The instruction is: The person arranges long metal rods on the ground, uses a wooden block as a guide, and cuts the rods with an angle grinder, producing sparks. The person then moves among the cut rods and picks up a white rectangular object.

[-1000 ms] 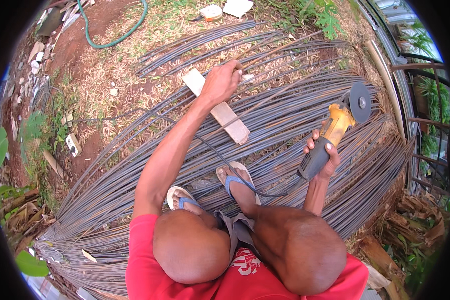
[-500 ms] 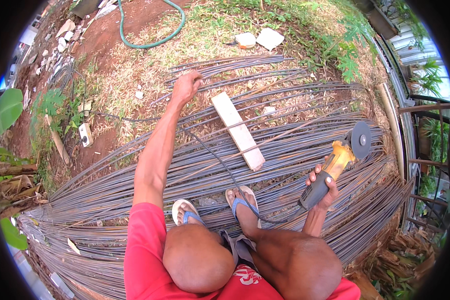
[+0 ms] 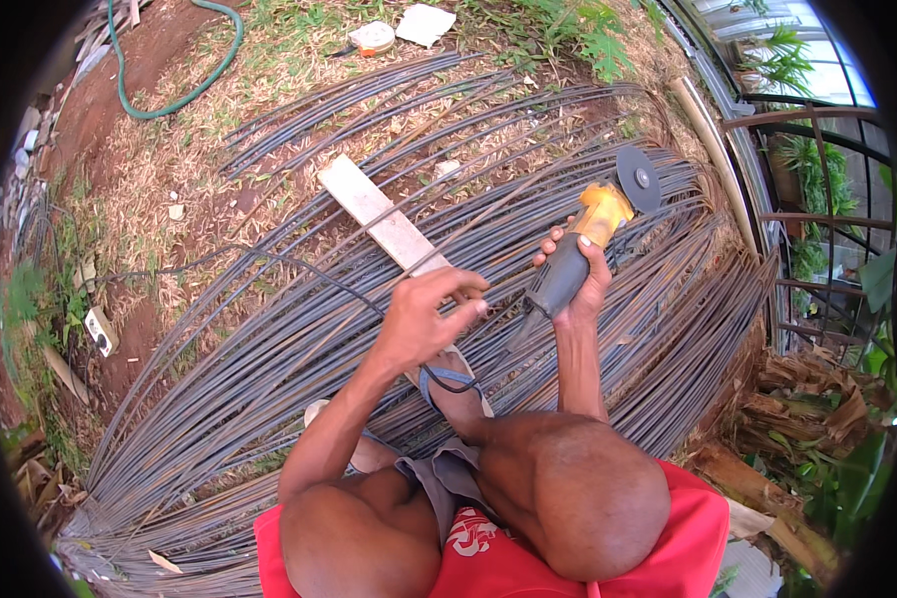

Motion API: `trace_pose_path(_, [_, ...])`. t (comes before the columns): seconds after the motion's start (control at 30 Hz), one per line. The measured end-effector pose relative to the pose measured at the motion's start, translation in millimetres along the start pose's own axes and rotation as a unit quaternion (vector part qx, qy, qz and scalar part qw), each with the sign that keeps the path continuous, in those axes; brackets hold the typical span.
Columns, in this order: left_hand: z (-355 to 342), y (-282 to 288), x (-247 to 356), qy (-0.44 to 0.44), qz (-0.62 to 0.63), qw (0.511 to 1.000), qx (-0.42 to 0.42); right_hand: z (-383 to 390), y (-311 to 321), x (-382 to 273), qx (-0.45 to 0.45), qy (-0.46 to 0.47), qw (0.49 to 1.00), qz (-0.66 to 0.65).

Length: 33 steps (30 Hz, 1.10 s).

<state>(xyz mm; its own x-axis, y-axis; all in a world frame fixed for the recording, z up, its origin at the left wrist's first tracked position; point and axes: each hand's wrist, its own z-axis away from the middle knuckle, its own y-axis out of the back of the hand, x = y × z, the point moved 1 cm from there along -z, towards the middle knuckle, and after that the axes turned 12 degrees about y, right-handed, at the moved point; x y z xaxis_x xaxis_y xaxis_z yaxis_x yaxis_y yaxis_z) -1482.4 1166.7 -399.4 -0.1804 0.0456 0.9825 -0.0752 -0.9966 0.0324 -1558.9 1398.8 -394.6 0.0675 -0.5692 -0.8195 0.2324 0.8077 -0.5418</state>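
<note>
My right hand [image 3: 586,274] is wrapped round the dark grey body of an angle grinder [image 3: 602,215], yellow toward its head. Its dark round disc [image 3: 639,179] points away and to the right, above the bars. My left hand [image 3: 431,314] hovers near the close end of a pale wooden board [image 3: 381,221], with its fingers bent, thumb and fingertips apart, and nothing visible between them. Long thin steel bars [image 3: 299,329] lie in a wide spread beneath both hands; some cross over the board. A dark power cord [image 3: 319,275] runs past my left hand.
My sandalled feet stand among the bars. A white socket block [image 3: 101,331] lies on soil at the left. Beyond the bars are a green hose [image 3: 174,105], a tape measure [image 3: 371,38] and a white slab [image 3: 426,24]. A metal fence [image 3: 817,219] stands at the right.
My left hand has come back from the far bars to beside the board's near end. The grinder stays in my right hand. My view has turned toward the right.
</note>
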Motion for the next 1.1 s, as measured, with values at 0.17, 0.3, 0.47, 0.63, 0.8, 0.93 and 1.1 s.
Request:
trace_pose_path(0.17, [2, -33, -16, -0.09, 0.009, 0.996, -0.009, 5, -5, 14, 0.001, -0.009, 1.0, -0.017])
trace_pose_path(0.3, [9, -47, -18, -0.184, -0.035, 0.978, 0.089, 15, -4, 11, -0.025, 0.01, 1.0, -0.012])
trace_pose_path(0.47, [17, -60, -29, -0.201, -0.009, 0.966, 0.164, 9, 6, 13, -0.059, 0.005, 0.998, -0.026])
trace_pose_path(0.63, [21, -42, -41, -0.134, 0.078, 0.987, 0.052, 4, 7, 14, -0.103, -0.011, 0.994, -0.046])
trace_pose_path(0.8, [83, -12, -98, 0.068, 0.133, 0.945, -0.292, -7, -1, -9, -0.175, -0.005, 0.981, -0.08])
trace_pose_path(0.93, [105, 111, -38, 0.088, -0.404, 0.874, -0.256, -14, 3, -36, -0.25, 0.027, 0.966, -0.053])
trace_pose_path(1.1, [124, 298, 8, 0.058, -0.654, 0.736, 0.166, -36, -19, -30, -0.237, 0.006, 0.971, 0.003])
